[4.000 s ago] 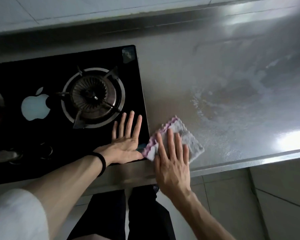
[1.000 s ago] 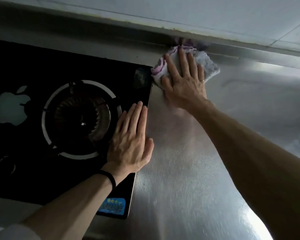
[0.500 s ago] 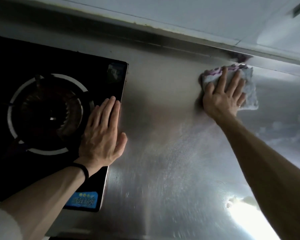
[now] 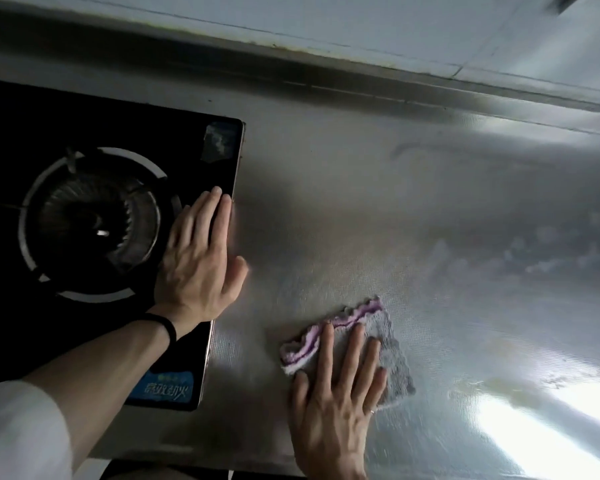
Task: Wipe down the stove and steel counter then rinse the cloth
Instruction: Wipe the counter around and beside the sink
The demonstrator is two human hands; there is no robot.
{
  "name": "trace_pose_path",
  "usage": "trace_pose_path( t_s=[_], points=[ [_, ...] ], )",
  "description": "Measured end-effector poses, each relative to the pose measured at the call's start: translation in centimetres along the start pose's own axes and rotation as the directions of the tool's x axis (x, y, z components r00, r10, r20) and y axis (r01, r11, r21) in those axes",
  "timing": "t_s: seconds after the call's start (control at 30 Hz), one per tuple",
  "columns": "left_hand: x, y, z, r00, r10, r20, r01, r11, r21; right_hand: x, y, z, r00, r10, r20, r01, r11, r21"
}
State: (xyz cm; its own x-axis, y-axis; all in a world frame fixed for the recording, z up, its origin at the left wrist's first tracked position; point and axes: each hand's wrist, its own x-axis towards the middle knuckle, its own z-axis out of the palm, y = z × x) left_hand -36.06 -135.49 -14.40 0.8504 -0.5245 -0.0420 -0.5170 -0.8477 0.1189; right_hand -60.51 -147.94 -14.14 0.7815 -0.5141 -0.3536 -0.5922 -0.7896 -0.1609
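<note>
A grey cloth with a purple-and-white wavy edge (image 4: pixel 392 341) lies flat on the steel counter (image 4: pixel 378 209), near its front edge. My right hand (image 4: pixel 336 403) presses down on the cloth with fingers spread. A black glass stove (image 4: pixel 84 109) sits on the left, with a round gas burner (image 4: pixel 94 223). My left hand (image 4: pixel 198 268) rests flat, palm down, on the stove's right edge, and holds nothing. A black band circles that wrist.
A steel upstand and a tiled wall (image 4: pixel 361 26) run along the back of the counter. Pale smears and a yellowish stain (image 4: pixel 506 386) mark the counter at the right, beside a bright glare. A blue label (image 4: pixel 167 388) sits on the stove's front right corner.
My right hand has dragged the cloth from the back of the counter by the wall toward the front edge. My left hand has stayed on the stove's right edge.
</note>
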Motion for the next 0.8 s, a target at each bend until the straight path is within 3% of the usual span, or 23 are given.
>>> trace_pose_path(
  t_s=[0.13, 0.3, 0.47, 0.63, 0.8],
  points=[
    [0.0, 0.0, 0.1, 1.000, 0.008, -0.002, -0.008, 1.000, -0.002, 4.9, -0.5, -1.7, 0.999, -0.041, -0.014, 0.041, 0.999, 0.025],
    [0.1, -0.1, 0.3, 1.000, 0.010, -0.019, -0.010, 1.000, -0.020, 19.6, -1.8, -6.9, 0.995, -0.036, -0.088, 0.047, 0.990, 0.129],
    [0.1, -0.3, 0.4, 1.000, 0.010, -0.028, -0.011, 0.999, -0.033, 30.9, -0.9, -10.2, 0.999, -0.013, -0.036, 0.017, 0.993, 0.114],
    [0.0, -0.2, 0.1, 1.000, 0.006, -0.026, -0.007, 0.999, -0.047, 26.3, -0.7, -8.6, 0.988, -0.045, -0.147, 0.063, 0.991, 0.118],
    [-0.1, -0.1, -0.2, 0.999, 0.014, -0.034, -0.016, 0.999, -0.047, 9.4, 1.0, -3.4, 0.983, -0.019, -0.183, 0.027, 0.999, 0.038]
  ],
)
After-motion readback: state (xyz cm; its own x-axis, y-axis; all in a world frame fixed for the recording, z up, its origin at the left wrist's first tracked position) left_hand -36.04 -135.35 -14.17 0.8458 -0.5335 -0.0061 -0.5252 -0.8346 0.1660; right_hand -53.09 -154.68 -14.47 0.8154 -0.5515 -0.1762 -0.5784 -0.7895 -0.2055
